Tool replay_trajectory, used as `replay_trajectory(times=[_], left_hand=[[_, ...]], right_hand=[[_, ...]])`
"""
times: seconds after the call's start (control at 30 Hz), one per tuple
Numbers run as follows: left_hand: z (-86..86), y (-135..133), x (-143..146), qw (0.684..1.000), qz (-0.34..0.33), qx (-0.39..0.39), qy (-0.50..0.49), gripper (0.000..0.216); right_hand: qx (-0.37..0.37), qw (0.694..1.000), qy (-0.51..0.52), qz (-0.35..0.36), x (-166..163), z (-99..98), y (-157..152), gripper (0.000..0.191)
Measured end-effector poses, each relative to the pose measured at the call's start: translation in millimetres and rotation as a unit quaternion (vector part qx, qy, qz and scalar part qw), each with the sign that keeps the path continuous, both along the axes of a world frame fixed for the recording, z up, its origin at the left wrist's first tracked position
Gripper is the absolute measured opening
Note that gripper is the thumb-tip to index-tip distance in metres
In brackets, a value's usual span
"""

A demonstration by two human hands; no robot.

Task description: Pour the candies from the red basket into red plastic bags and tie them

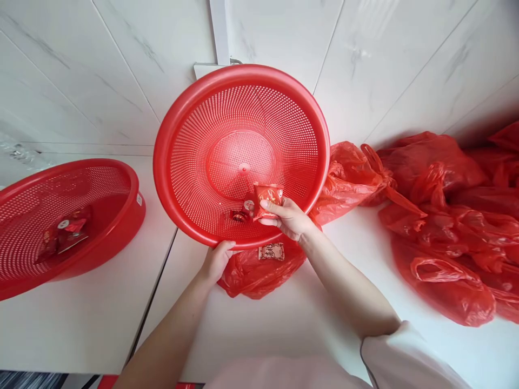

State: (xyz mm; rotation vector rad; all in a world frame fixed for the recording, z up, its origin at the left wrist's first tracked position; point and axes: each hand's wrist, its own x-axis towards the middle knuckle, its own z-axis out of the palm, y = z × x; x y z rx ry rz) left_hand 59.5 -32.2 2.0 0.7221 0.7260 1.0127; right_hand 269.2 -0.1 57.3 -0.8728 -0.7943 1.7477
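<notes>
A large red plastic colander basket (pixel 243 74) is tilted so that its inside faces me. My left hand (pixel 219 262) grips its near rim, with the thumb over the edge. Inside the basket, my right hand (pixel 287 216) pinches a red wrapped snack packet (pixel 268 195). Beside that packet, a few small red wrapped sweets (pixel 240 216) lie on the lower wall. Below the rim, an open red plastic bag (pixel 259 278) rests on the table. A cream packet with dark lettering (pixel 271 252) shows at the bag's mouth.
On the left stands another red basket (pixel 135 216) with several wrapped items (pixel 73 227) inside. Several tied red plastic bags (pixel 438 243) are heaped at the right. The white table (pixel 324 313) meets a marbled wall (pixel 381 65) behind, and a dark seam (pixel 152 292) crosses its left part.
</notes>
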Motion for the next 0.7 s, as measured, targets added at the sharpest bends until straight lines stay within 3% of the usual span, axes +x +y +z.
replay_trajectory(times=[0.17, 0.4, 0.53, 0.7], left_hand=[[0.8, 2.9, -2.0, 0.999, 0.028, 0.013, 0.022, 0.044], [2.7, 2.4, -1.5, 0.999, 0.037, 0.022, 0.014, 0.043], [5.1, 2.7, -0.3, 0.999, 0.034, 0.024, 0.012, 0.044], [3.7, 3.6, -1.5, 0.999, 0.035, 0.021, 0.017, 0.045]], right_hand=[[0.041, 0.998, -0.044, 0.034, -4.0, -1.3, -5.0, 0.033], [0.025, 0.998, -0.052, 0.003, -4.3, -2.1, -2.8, 0.041], [0.085, 0.994, -0.046, 0.055, -0.4, 2.2, -4.6, 0.033], [0.099, 0.992, -0.058, 0.048, -2.3, 1.5, -6.2, 0.031]])
